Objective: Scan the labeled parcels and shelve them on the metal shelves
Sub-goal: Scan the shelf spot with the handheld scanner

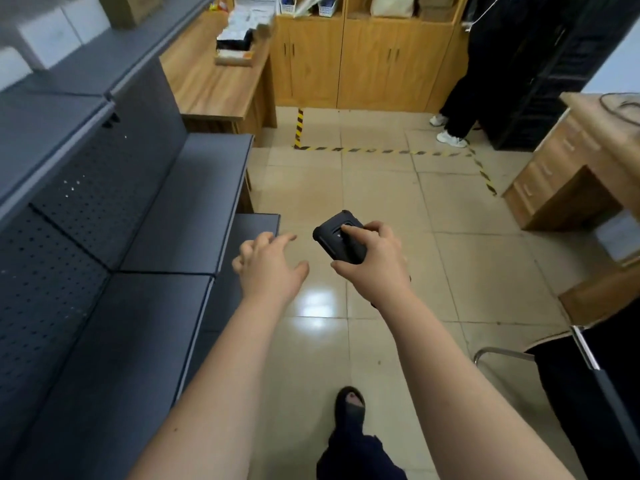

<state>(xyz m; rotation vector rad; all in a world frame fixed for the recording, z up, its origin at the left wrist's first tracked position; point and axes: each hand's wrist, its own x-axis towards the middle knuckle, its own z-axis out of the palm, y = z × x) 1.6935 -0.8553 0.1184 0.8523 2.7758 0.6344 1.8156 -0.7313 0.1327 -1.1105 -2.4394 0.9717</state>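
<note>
1. Right hand [375, 263] is out in front at about waist height, wrapped round a black handheld scanner [341, 237]. The fingers are curled under and along its body, and the thumb lies on top, its tip pressing on the button area near the scanner's head.
2. The scanner's head pokes out past the knuckles, up and to the left, while its lower end disappears into the palm (only the top half shows).
3. Left hand [268, 268] hovers just beside the scanner, not touching it. The fingers are spread and loosely bent, palm down, holding nothing.
4. There's a clear strip of floor showing between the left fingertips and the scanner's head, so near but apart.
5. On the left runs the grey metal shelving [149, 265], with a perforated back panel and flat shelves in tiers. The lower shelves beside the arms are bare metal.
6. Up on the top tier, white parcels [52, 36] and a brown cardboard box [130, 8] sit in a row (blurred, so I can't read any labels).
7. Further off, a wooden desk [207, 84] carries a pile of packets and boxes [242, 32], well away from both hands.
8. Beyond that are wooden cabinets [363, 60], and yellow-and-black tape [381, 150] marks off the tiled floor [467, 254].
9. Another person in dark clothes and white shoes [464, 98] stands by the cabinets.
10. A second desk with drawers [561, 174] stands at the right, with a chair's chrome frame [585, 348] below it.
</note>
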